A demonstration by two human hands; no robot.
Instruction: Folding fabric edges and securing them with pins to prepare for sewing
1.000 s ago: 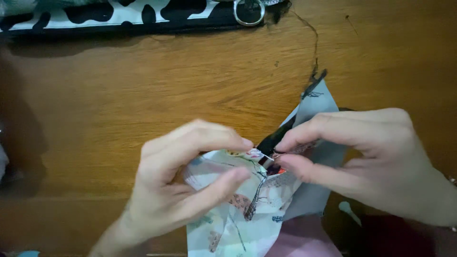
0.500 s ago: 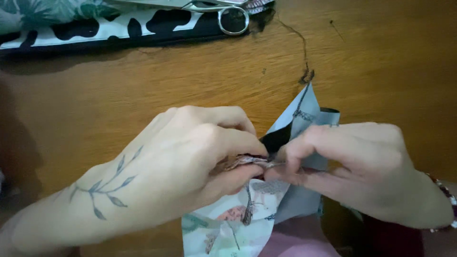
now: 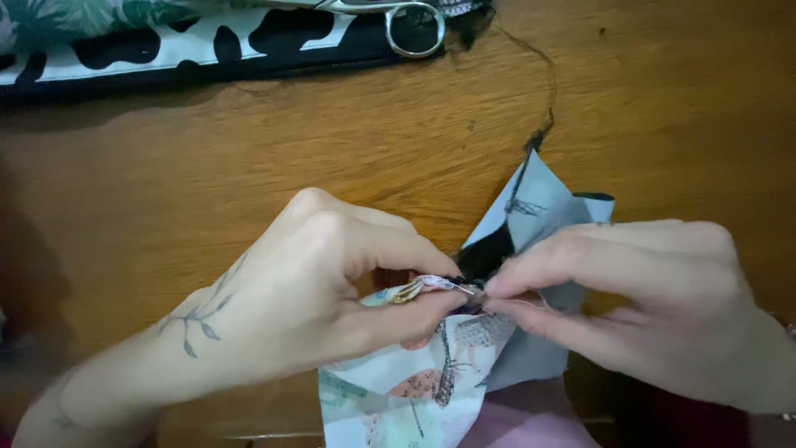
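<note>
Wooden surface (image 3: 249, 158) fills the head view; scissors (image 3: 390, 21) lie at the top edge. Centre frame, the left hand (image 3: 332, 307) and right hand (image 3: 630, 299) each pinch the folded edge of the printed fabric piece (image 3: 431, 390) from opposite sides, fingertips nearly meeting.

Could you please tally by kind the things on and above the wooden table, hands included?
Hands: 2, left hand and right hand
Printed fabric piece: 1
Scissors: 1
Black-and-white patterned cloth: 1
Loose dark thread: 1
Total: 6
</note>
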